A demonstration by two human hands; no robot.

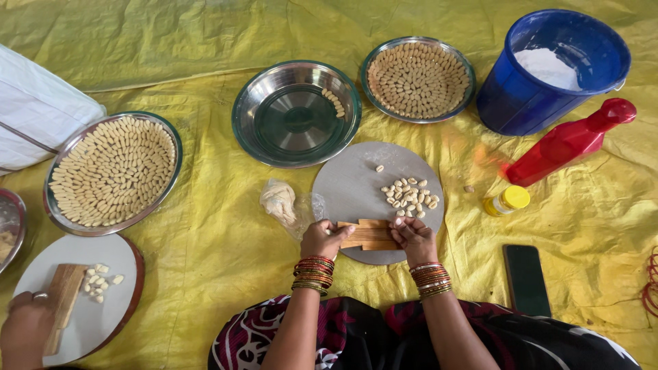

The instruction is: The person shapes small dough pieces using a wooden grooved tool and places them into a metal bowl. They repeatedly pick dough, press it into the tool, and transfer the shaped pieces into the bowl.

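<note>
Together, the left hand (319, 238) and right hand (412, 235) pinch the ends of a small ridged wooden board (368, 234) lying between them on a round grey slab (356, 181); pale dough pieces (410, 196) sit just beyond the right hand.

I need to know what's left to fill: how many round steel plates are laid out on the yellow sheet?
4: a full plate at left, a nearly empty plate in the middle, another full plate beside the blue bucket, and one cut off at the left edge.
</note>
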